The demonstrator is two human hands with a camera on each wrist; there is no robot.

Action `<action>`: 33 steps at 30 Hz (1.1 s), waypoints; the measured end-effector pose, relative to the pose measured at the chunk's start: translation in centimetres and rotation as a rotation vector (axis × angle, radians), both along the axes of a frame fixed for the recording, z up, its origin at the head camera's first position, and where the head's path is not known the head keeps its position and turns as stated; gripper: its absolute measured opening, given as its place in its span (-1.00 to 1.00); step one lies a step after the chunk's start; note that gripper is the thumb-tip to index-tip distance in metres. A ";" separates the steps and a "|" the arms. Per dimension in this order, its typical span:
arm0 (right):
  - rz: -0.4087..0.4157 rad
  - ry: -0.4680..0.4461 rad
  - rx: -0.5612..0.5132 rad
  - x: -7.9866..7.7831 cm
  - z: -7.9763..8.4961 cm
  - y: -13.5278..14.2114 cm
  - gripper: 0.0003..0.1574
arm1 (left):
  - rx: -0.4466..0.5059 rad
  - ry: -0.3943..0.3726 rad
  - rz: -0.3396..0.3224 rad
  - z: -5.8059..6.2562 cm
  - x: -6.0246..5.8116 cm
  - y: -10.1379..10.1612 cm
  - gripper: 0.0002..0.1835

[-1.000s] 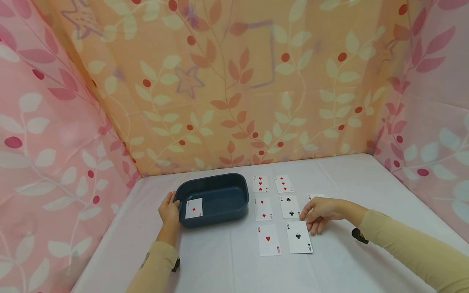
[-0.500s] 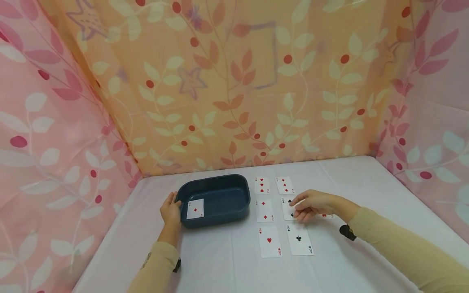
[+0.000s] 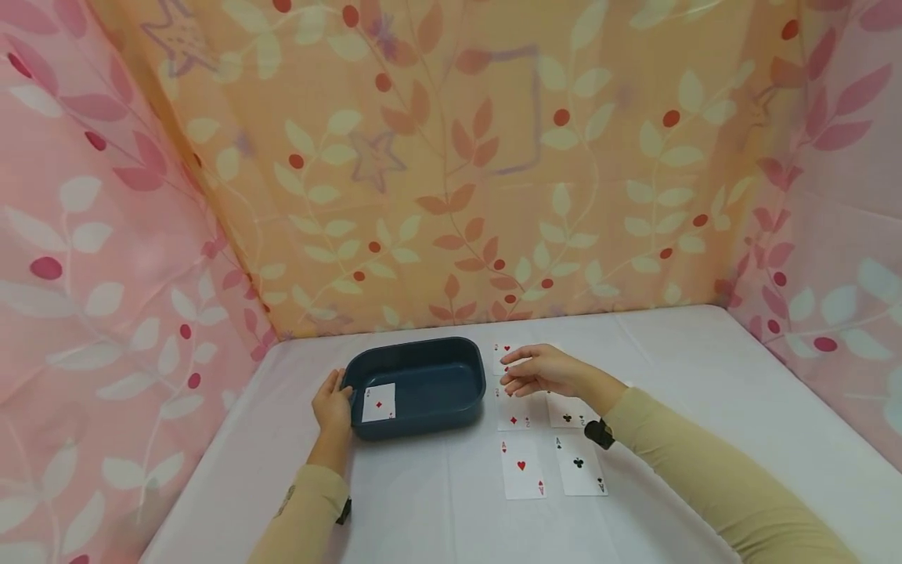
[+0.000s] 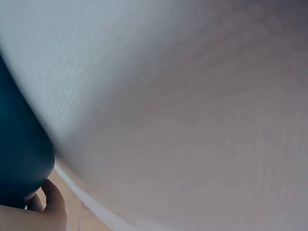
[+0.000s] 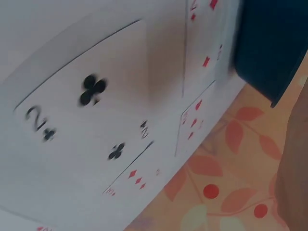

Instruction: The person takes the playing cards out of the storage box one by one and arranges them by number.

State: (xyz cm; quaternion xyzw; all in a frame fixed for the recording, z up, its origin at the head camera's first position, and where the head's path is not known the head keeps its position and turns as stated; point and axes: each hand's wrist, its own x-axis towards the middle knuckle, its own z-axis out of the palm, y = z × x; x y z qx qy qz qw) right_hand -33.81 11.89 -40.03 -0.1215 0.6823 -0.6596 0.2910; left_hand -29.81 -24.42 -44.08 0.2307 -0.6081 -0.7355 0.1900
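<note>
My left hand (image 3: 331,407) grips the left end of a dark blue rectangular tray (image 3: 423,423), with the thumb over its rim. Inside the tray's left part lies an ace of diamonds (image 3: 379,405). My right hand (image 3: 539,370) holds nothing; its fingers are loosely spread over the two of diamonds (image 3: 509,419) and three of hearts (image 3: 499,349). Beneath the right wrist the two of clubs (image 3: 560,411) is partly covered. Nearer the front lie an ace of hearts (image 3: 522,475) and an ace of clubs (image 3: 583,475). The right wrist view shows a three of diamonds (image 5: 142,178) as well.
A white cloth (image 3: 395,493) covers the table. Patterned fabric walls stand around it, orange at the back (image 3: 423,196) and pink at the left (image 3: 106,329) and right (image 3: 831,258). The right forearm (image 3: 683,446) crosses the table's right part.
My right hand has left the ace of clubs and moved up and left across the two of clubs toward the tray. The left hand stays on the tray.
</note>
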 end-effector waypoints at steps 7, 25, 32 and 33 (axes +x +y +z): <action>-0.020 0.013 -0.097 0.0 0.1 -3.6 -0.45 | 0.008 0.079 -0.004 0.1 0.3 0.6 -0.40; -0.114 0.086 -0.115 0.8 -2.0 -13.8 -0.44 | -0.015 0.016 -0.005 0.0 -0.4 0.2 -0.40; -0.053 0.151 0.082 0.4 -2.8 -16.2 -0.36 | -0.013 0.018 -0.002 0.1 -0.1 0.1 -0.40; -0.037 0.158 0.112 0.3 -2.9 -16.5 -0.34 | -0.012 0.018 -0.003 0.1 0.0 0.1 -0.40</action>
